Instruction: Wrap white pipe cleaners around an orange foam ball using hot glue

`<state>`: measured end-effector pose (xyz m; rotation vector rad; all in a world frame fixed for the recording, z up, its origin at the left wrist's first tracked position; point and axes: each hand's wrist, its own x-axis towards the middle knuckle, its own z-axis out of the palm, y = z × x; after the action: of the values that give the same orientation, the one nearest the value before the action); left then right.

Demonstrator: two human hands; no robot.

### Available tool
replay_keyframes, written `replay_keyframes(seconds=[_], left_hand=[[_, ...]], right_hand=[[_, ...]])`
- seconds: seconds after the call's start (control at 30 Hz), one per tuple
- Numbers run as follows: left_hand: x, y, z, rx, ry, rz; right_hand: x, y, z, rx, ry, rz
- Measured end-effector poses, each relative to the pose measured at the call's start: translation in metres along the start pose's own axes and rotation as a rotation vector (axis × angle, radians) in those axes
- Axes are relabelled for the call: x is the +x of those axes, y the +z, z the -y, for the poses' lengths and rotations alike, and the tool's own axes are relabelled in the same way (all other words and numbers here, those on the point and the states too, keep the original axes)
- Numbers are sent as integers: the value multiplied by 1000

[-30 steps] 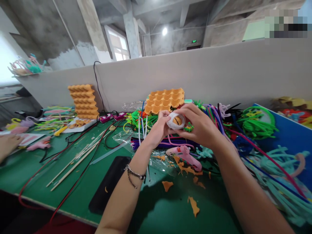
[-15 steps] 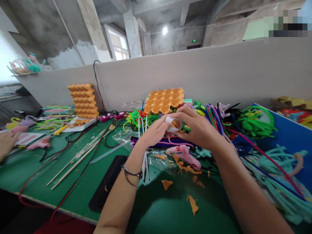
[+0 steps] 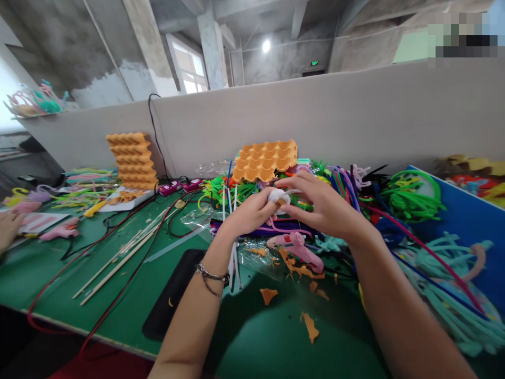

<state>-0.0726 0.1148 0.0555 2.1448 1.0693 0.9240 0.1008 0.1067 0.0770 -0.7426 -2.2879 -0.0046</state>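
My left hand (image 3: 252,211) pinches a small orange egg-carton cup (image 3: 281,202) wrapped round with white fuzzy pipe cleaner (image 3: 276,195). From the wrapped cup a loose white strand runs to the right, into the curled fingers of my right hand (image 3: 325,202). The right thumb lies close to the cup's lower edge. Both hands are above the table, over a bundle of dark purple pipe cleaners (image 3: 260,230). Just below them lies a pink hot glue gun (image 3: 302,251). Part of the cup is covered by my fingers.
Orange egg trays (image 3: 264,160) stand at the back before a grey partition (image 3: 335,116). Torn orange scraps (image 3: 310,327), a black phone-like slab (image 3: 173,295), wooden sticks (image 3: 118,266) and cables lie about. Teal pipe cleaners (image 3: 457,295) fill the right. Another person's hand (image 3: 10,229) is at far left.
The cup has turned between my hands, so its hollow opening faces me less. My right fingers have drawn slightly away from it, with the white strand now showing between.
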Motion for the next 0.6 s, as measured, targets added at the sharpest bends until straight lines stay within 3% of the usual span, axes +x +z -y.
replay_keyframes(seconds=[0.27,0.43,0.6], left_hand=[[-2,2,-4,11,76,31],[-1,0,-2,58,144,29],[-1,-1,-4,93,124,31]], right_hand=[[4,0,-2,67,-14,-136],[4,1,1,52,-24,-162],[4,3,3,40,-12,-157]])
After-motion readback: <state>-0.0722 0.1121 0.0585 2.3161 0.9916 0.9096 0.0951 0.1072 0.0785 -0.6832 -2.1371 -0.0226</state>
